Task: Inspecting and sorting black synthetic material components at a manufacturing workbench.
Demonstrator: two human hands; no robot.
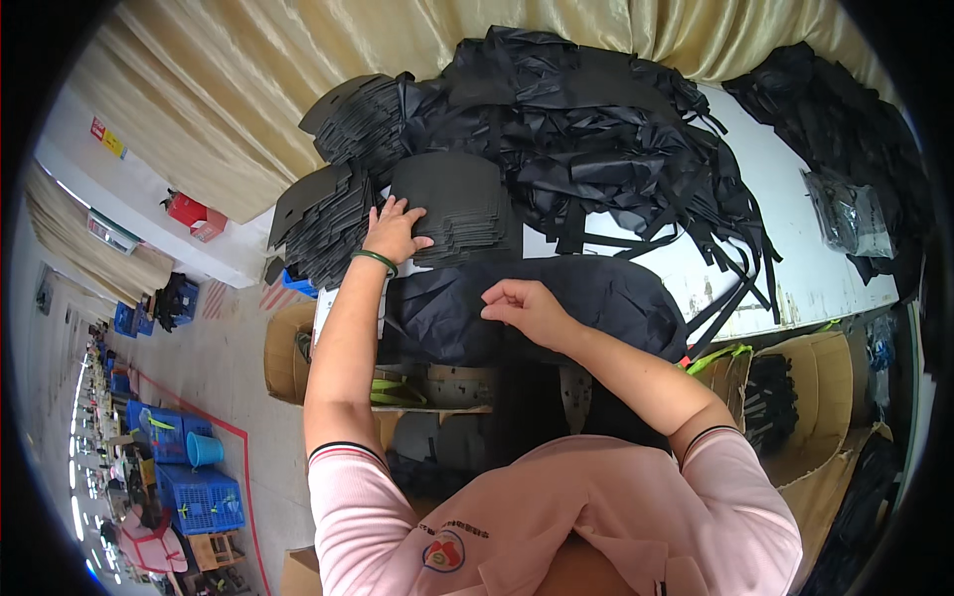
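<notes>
My left hand (395,234), with a green bangle on the wrist, lies with its fingers spread on the left edge of a stack of black sheet panels (447,184). Another fanned pile of black panels (320,221) is just left of it. A dark fabric piece (596,288) with a rounded right end stretches along the table's near edge. Over its middle is my right hand (529,310), fingers curled in and thumb close to the index finger. Whether cloth is pinched there does not show against the black.
Black fabric pieces with loose straps (596,129) are heaped at the back of the white table (785,228). A clear plastic packet (852,214) lies at right. Below stand cardboard boxes (825,397). Blue crates (204,497) are on the floor at left.
</notes>
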